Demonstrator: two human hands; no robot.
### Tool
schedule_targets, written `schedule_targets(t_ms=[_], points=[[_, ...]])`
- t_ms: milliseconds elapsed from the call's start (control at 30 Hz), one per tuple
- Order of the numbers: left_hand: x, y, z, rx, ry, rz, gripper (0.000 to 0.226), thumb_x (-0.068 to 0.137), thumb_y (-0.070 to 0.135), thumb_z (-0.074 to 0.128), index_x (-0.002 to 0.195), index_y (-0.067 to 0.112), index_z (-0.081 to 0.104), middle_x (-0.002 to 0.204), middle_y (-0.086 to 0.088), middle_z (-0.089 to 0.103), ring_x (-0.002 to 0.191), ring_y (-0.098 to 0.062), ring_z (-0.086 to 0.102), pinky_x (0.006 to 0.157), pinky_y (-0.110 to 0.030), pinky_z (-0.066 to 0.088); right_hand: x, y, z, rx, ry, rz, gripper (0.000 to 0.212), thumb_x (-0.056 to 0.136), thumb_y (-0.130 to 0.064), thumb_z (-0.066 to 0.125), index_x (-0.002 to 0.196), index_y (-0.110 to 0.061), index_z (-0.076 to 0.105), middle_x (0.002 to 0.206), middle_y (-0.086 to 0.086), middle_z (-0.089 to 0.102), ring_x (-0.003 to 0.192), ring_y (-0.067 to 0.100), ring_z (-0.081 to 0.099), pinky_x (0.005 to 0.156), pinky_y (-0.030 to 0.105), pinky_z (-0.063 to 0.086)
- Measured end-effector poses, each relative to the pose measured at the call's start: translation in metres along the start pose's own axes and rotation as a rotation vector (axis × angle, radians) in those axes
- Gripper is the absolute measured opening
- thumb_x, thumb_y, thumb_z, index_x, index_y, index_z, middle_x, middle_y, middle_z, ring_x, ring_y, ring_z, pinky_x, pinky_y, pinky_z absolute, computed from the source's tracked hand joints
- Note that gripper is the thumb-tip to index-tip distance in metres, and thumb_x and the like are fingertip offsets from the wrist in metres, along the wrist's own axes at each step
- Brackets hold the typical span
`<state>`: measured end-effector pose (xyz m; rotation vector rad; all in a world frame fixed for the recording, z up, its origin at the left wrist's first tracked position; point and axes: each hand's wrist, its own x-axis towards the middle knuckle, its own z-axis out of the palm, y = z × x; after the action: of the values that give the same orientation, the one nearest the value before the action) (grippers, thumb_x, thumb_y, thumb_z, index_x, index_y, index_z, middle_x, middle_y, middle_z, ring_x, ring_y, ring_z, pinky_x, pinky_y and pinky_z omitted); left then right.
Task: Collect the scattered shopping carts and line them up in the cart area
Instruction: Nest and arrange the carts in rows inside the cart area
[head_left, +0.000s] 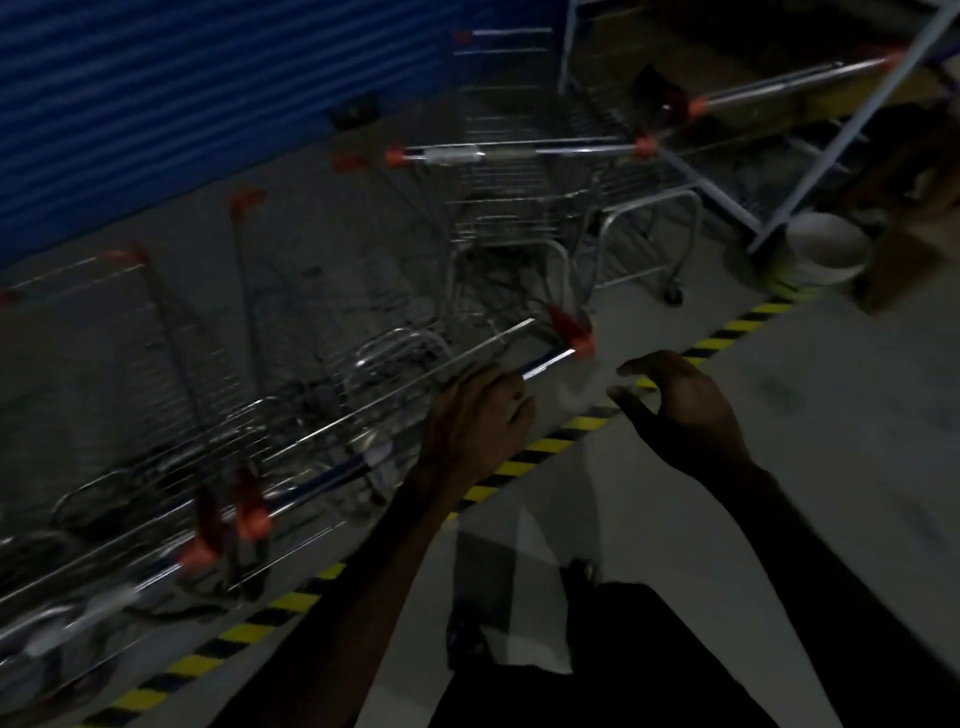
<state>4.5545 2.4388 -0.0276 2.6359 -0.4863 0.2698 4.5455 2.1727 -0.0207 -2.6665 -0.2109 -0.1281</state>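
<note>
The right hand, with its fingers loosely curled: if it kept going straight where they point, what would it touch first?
Probably the orange end cap of the cart handle that the left hand grips. The right hand holds nothing; depth is unclear.

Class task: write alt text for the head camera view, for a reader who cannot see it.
A person's left hand grips a shopping cart handle; the right hand hovers beside it, holding nothing. Carts stand behind yellow-black floor tape, near a blue shutter.

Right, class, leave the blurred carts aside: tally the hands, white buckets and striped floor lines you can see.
Hands: 2 (left hand grips a cart handle; right hand holds nothing)
White bucket: 1
Striped floor line: 1
Total: 4
</note>
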Motion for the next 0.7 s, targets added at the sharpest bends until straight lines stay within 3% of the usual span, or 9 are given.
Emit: schedule_targets(t_ms=[133, 267, 367, 567, 700], points=[[0.037, 0.044, 0.019, -0.053, -0.024, 0.091, 0.023, 0.093, 0.037, 0.064, 0.08, 0.018, 0.066, 0.086, -0.003, 0.066, 0.081, -0.03, 0.064, 0.064, -0.038, 0.052, -0.013, 0.036, -0.018, 0.0, 0.023, 0.128, 0.041, 0.1, -0.052, 0.059, 0.117, -0.016, 0.07, 0.116, 0.007, 0.069, 0.104, 0.028, 0.066, 0.081, 0.044, 0.056], [0.082, 0.071, 0.042, -0.122, -0.08, 0.15, 0.025, 0.095, 0.032, 0.064, 0.08, 0.012, 0.064, 0.087, -0.007, 0.066, 0.083, -0.033, 0.062, 0.069, -0.038, 0.051, 0.014, 0.073, -0.037, 0.066, -0.006, 0.234, 0.034, 0.1, -0.043, 0.067, 0.123, -0.019, 0.07, 0.118, 0.007, 0.068, 0.101, 0.031, 0.067, 0.081, 0.047, 0.056], [0.12, 0.088, 0.061, -0.059, -0.079, 0.146, 0.023, 0.095, 0.034, 0.069, 0.083, 0.016, 0.066, 0.09, -0.003, 0.068, 0.089, -0.029, 0.064, 0.078, -0.043, 0.054, 0.037, 0.104, -0.053, 0.126, 0.012, 0.23, 0.038, 0.101, -0.047, 0.066, 0.127, -0.019, 0.069, 0.119, 0.007, 0.069, 0.104, 0.029, 0.068, 0.083, 0.047, 0.057], [0.189, 0.125, 0.083, -0.015, -0.035, 0.068, 0.013, 0.098, 0.03, 0.07, 0.092, 0.019, 0.072, 0.097, 0.003, 0.07, 0.093, -0.019, 0.064, 0.074, -0.025, 0.041, 0.097, 0.162, -0.088, 0.119, -0.098, 0.21, 0.045, 0.102, -0.054, 0.06, 0.131, -0.021, 0.066, 0.121, 0.005, 0.068, 0.108, 0.024, 0.067, 0.083, 0.04, 0.055], [0.219, 0.123, 0.081, -0.082, -0.07, 0.01, 0.017, 0.1, 0.033, 0.064, 0.085, 0.024, 0.061, 0.089, 0.008, 0.056, 0.088, -0.017, 0.06, 0.074, -0.029, 0.044, 0.147, 0.182, -0.095, 0.076, -0.134, 0.093, 0.044, 0.1, -0.052, 0.063, 0.13, -0.02, 0.067, 0.117, 0.003, 0.072, 0.104, 0.025, 0.069, 0.081, 0.042, 0.057]])
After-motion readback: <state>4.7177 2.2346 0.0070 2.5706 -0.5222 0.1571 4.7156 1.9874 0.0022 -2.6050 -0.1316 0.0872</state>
